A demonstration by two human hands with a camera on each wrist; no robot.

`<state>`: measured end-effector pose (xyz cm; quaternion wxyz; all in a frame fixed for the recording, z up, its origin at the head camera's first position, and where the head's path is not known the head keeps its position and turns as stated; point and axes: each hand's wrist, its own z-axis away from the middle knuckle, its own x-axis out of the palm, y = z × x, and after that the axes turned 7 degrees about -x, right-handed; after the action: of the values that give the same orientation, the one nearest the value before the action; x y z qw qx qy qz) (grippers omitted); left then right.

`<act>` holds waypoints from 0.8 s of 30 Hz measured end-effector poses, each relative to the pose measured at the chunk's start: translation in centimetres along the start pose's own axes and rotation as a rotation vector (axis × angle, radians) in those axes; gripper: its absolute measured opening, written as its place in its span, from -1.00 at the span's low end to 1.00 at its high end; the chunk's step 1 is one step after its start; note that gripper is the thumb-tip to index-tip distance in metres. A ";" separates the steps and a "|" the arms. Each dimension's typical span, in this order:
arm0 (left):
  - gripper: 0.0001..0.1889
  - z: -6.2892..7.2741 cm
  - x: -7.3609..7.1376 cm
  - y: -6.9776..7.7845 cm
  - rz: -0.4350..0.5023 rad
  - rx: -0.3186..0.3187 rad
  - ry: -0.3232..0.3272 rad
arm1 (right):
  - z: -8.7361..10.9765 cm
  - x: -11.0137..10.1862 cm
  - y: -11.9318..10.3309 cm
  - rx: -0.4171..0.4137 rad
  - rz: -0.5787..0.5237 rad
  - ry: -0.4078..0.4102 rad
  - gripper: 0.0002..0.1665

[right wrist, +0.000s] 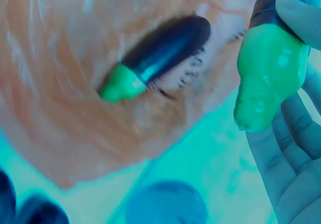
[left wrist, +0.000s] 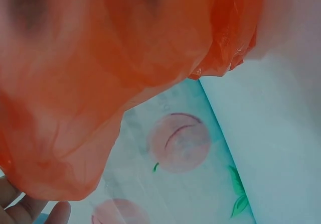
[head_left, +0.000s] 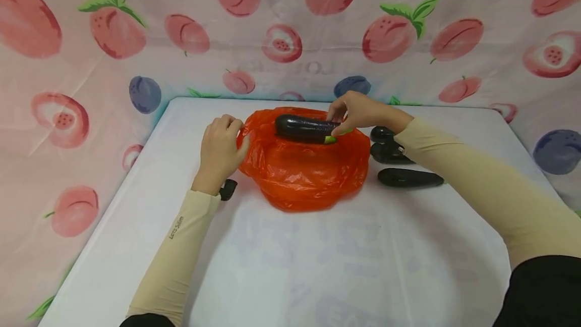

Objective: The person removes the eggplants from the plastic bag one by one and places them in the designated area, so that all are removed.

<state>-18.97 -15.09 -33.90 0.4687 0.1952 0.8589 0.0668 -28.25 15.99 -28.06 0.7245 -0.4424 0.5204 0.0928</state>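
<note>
My right hand (head_left: 363, 112) grips a dark purple eggplant (head_left: 301, 125) near its green stem end and holds it over an orange plastic bag (head_left: 308, 175). In the right wrist view, the held eggplant's green cap (right wrist: 271, 76) shows beside the thumb. A second eggplant (right wrist: 168, 50) lies on the bag's film; in the head view it is mostly covered by the held one. At the bag's left rim my left hand (head_left: 220, 148) pinches the plastic. The left wrist view shows fingertips (left wrist: 30, 206) at the bag's edge (left wrist: 65, 176), with the thin film stretched up from there.
Right of the bag, several more dark eggplants (head_left: 408, 178) lie on the white table (head_left: 340, 256), some partly behind the right forearm. A fruit-print cloth (head_left: 317, 64) hangs behind the table's far edge. A small black device (head_left: 228, 189) sits at the left wrist.
</note>
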 end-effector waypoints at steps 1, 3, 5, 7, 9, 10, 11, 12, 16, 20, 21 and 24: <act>-0.84 0.0 0.0 0.0 0.001 0.001 -0.001 | 0.3 -0.5 -0.1 0.006 0.010 0.004 -0.75; -0.83 0.0 0.1 0.0 0.002 0.002 0.001 | 0.7 -1.4 -0.1 0.014 0.032 0.008 -0.75; -0.83 0.0 0.2 0.0 0.002 0.004 0.003 | 1.2 -2.2 -0.2 0.022 0.053 0.010 -0.74; -0.83 0.0 0.2 0.0 0.004 0.005 0.005 | 1.7 -3.0 -0.2 0.035 0.077 0.005 -0.73; -0.83 0.0 0.3 0.0 0.006 0.009 0.009 | 2.3 -3.9 -0.3 0.041 0.100 -0.001 -0.72; -0.83 0.0 0.3 0.0 0.008 0.011 0.011 | 2.6 -4.3 -0.3 0.047 0.110 -0.003 -0.71; -0.83 0.0 0.4 0.0 0.010 0.012 0.014 | 3.0 -4.7 -0.3 0.055 0.118 -0.005 -0.70; -0.84 0.1 0.4 0.0 0.012 0.013 0.018 | 3.3 -5.1 -0.2 0.064 0.121 -0.006 -0.68; -0.84 0.3 0.5 -0.1 0.015 0.013 0.029 | 4.6 -6.5 0.2 0.114 0.138 0.001 -0.63; -0.84 0.4 0.4 -0.1 0.015 0.017 0.031 | 6.0 -7.7 1.2 0.152 0.185 0.008 -0.58; -0.84 0.4 0.4 -0.1 0.016 0.018 0.030 | 6.3 -7.9 1.4 0.158 0.189 0.013 -0.57; -0.85 0.4 0.3 -0.1 0.015 0.020 0.026 | 7.3 -8.5 2.3 0.176 0.187 0.029 -0.56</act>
<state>-18.79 -15.07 -34.42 0.4551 0.2055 0.8640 0.0644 -28.47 25.58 -21.73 0.7412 -0.3278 0.5759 0.1076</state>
